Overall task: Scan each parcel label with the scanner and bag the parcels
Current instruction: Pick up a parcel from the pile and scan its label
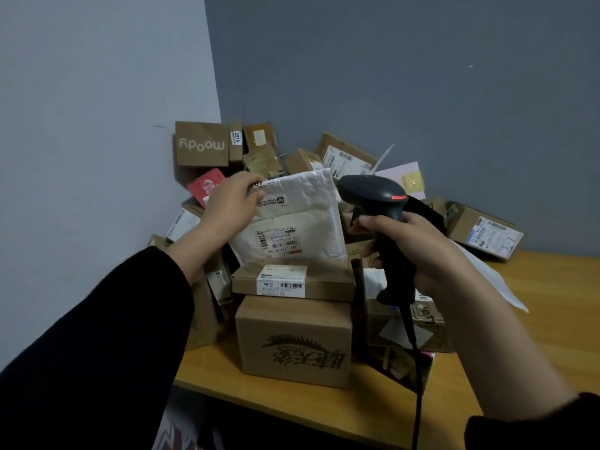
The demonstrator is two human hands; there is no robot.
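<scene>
A large brown cardboard box with a dark printed emblem point(292, 342) stands at the near edge of the light wooden tabletop point(535, 319). Directly on top of it lies a flat brown cardboard box with a white label reading P802 point(292, 282). Above that, the white padded mailer parcel point(302, 222) is held upright, its lower edge meeting the flat box and its printed barcode label point(279, 241) facing the camera. The left hand point(232, 203), above and left of the emblem box, has its fingers point(256, 187) clamped on the mailer's upper left corner. Above and right of the emblem box, the right hand point(418, 251) has its fingers wrapped round the handle of a black handheld barcode scanner point(383, 206). The scanner's head, with a red light strip on top, sits just beside the mailer's upper right edge. Its black cable point(418, 410) hangs down past the emblem box's right side. Behind the emblem box, more cardboard parcels point(201, 144) are heaped into the wall corner
</scene>
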